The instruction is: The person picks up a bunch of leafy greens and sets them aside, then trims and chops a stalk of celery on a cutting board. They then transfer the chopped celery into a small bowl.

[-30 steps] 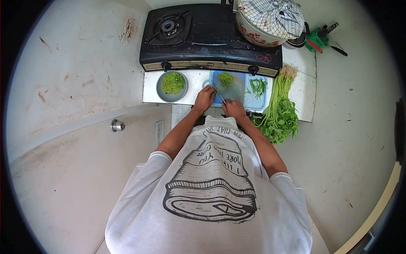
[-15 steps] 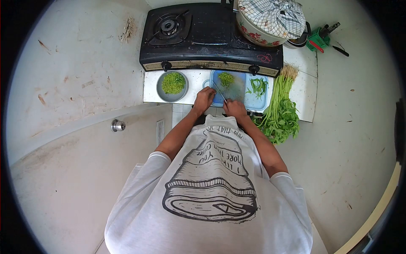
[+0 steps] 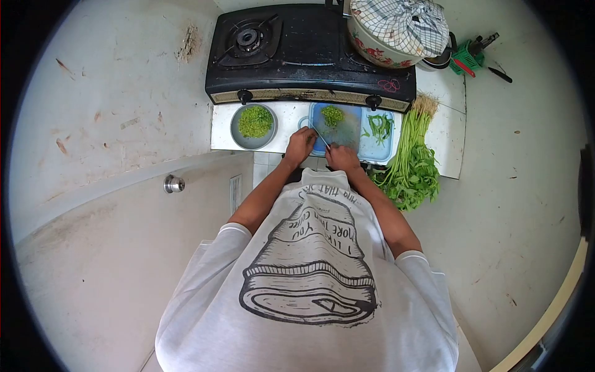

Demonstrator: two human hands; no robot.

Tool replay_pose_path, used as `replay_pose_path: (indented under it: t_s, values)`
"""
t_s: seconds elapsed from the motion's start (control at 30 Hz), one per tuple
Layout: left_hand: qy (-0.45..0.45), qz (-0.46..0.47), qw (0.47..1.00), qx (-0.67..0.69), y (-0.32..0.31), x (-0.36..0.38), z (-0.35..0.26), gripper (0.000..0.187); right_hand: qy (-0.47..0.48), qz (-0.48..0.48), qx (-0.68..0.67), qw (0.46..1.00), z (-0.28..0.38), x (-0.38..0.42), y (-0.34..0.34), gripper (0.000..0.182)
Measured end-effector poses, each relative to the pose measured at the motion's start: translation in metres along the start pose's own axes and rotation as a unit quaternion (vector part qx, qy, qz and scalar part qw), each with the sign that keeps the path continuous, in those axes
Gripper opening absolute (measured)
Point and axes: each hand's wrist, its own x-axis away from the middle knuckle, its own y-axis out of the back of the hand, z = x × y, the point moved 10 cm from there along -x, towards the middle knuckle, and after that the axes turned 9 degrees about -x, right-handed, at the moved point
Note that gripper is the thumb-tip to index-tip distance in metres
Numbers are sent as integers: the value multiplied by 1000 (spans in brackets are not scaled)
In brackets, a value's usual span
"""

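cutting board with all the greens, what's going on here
A person is working greens at a blue cutting board. The right hand holds a knife; the left hand is by the blade, though its grip is unclear. A chopped pile sits on the board, and a grey bowl at left holds more. Loose leaves and a rooted bunch lie to the right.

One head-worn view, forward and steeply down
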Motion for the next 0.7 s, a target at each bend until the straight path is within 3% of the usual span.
replay_pose_path:
  t_s: [0.17,0.47,0.57,0.7]
  values:
    - [24,-6,999,46,2,0,2,10,-19,2,-9,1000,-2,16,14,39]
    - [20,-2,1000,-15,3,1,0,10,-9,19,9,1000,10,18,13,39]
    - [24,0,1000,-20,4,1,-2,10,39,-19,4,999,5,15,4,40]
    - [10,-11,1000,-9,4,6,-5,11,18,-11,-16,1000,7,6,2,40]
